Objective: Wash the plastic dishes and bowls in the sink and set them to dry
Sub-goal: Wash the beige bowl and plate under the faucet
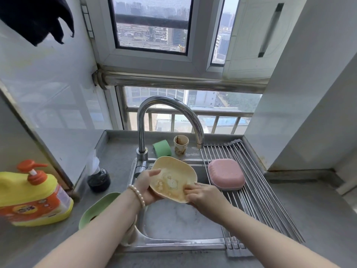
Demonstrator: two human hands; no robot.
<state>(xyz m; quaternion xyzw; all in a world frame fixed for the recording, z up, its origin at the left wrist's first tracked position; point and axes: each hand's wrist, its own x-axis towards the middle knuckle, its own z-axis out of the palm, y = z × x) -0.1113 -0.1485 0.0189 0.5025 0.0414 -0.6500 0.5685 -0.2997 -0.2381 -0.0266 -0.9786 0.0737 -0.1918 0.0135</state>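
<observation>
Holding a cream plastic dish [173, 177] over the steel sink [179, 221], the left hand [146, 187] grips its left rim, with the thumb curled over the edge and the other fingers under it. The dish has a soft, rounded square shape, is tilted toward the camera, and shows brown and white residue inside. The right hand [202, 194] presses on the lower right part of the dish, its fingers laid close together on the inner surface. A pearl bracelet [137, 196] sits on the left wrist.

A pink plastic bowl [226, 174] lies upside down on the roll-up rack of metal rods [257, 192], which covers the right side of the sink. A pale green dish [96, 209] rests on the grey counter [119, 153], left of the sink and partly hidden by the left arm. Behind the curved chrome faucet [164, 113] stand a stained paper cup [181, 145] and a green sponge [161, 148]. At the far left stands a yellow detergent bottle with an orange pump [32, 194]. Above the counter, a window [152, 24] shows city buildings.
</observation>
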